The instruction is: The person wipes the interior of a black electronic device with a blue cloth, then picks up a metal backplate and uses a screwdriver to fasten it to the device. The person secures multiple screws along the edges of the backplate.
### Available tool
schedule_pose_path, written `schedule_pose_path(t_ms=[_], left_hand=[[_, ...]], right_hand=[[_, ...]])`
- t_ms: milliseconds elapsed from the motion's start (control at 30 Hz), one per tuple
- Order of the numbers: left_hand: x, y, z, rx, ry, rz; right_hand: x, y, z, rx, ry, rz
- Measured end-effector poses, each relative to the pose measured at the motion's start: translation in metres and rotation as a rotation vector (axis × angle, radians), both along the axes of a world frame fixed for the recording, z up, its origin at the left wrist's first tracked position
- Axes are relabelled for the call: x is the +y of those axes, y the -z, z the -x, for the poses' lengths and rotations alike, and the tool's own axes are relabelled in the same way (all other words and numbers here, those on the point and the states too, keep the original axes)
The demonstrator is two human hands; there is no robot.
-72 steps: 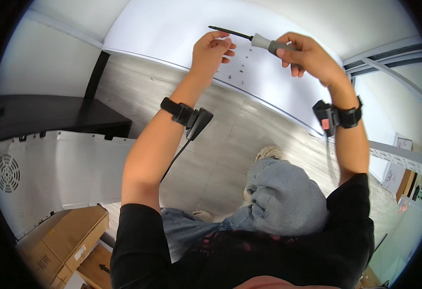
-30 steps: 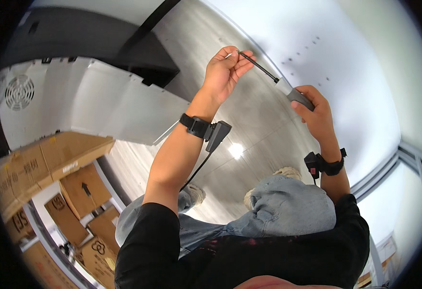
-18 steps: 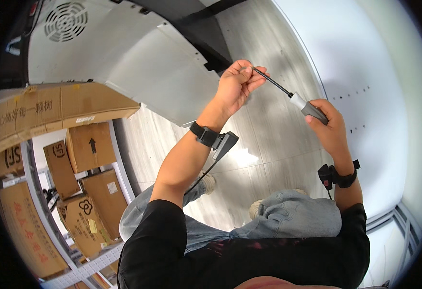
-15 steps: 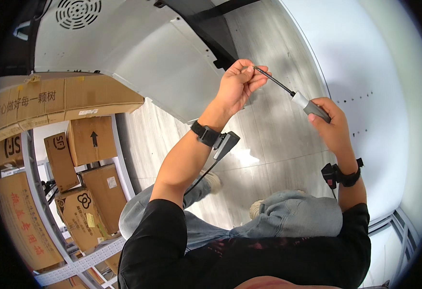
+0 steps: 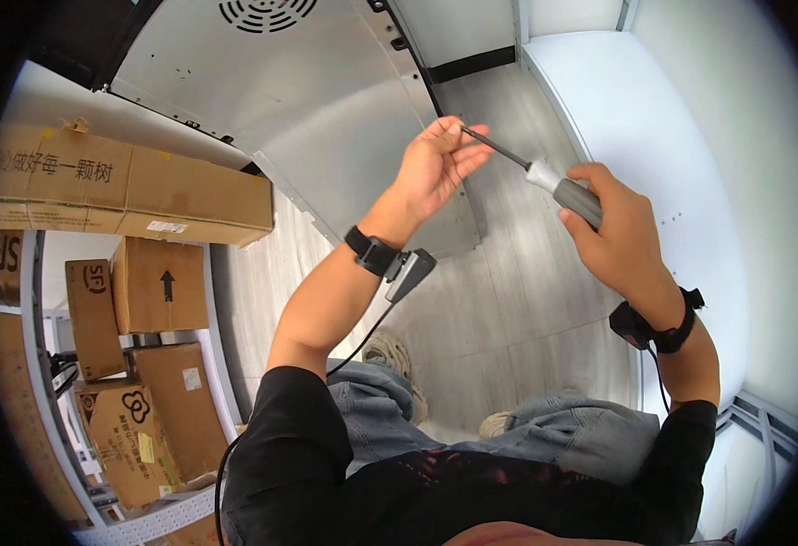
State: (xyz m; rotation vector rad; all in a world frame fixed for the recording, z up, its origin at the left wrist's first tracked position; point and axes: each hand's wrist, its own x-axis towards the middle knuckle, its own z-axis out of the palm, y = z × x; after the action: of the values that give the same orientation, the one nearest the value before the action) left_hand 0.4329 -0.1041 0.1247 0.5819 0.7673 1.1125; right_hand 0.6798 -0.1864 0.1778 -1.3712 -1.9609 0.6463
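A screwdriver (image 5: 577,200) with a grey handle and dark shaft slants between my two hands, tip up and to the left. Its handle is gripped by my right hand (image 5: 628,241), thumb and fingers closed round the rear part. At the other end, thumb and forefinger of my left hand (image 5: 433,168) pinch the tip, while the other fingers are loosely spread. Whether a small piece such as a screw sits in that pinch is hidden. Behind the left hand stands a large grey sheet-metal panel (image 5: 280,100) with round vent slots and small holes along its edges.
Cardboard boxes (image 5: 169,314) fill a metal rack on the left, with a long carton (image 5: 198,196) lying on top. A white panel surface (image 5: 690,136) runs along the right, near my right forearm. Below lies a grey wood-look floor (image 5: 526,337). Black straps with small devices circle both wrists.
The view has shifted, bringing more of the metal panel's far edge into sight. Both hands keep the same hold on the screwdriver and appear slightly further left in the picture.
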Motion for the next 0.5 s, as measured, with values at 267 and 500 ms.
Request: schedule_pose_path(t_ms=[267, 500], left_hand=[[0.039, -0.066, 0.032, -0.107, -0.063, -0.102], [0.059, -0.064, 0.048, -0.064, -0.113, -0.135]], right_hand=[[0.003, -0.055, 0.068, 0.009, 0.102, -0.104], [-0.008, -0.034, 0.129, 0.120, 0.183, -0.072]])
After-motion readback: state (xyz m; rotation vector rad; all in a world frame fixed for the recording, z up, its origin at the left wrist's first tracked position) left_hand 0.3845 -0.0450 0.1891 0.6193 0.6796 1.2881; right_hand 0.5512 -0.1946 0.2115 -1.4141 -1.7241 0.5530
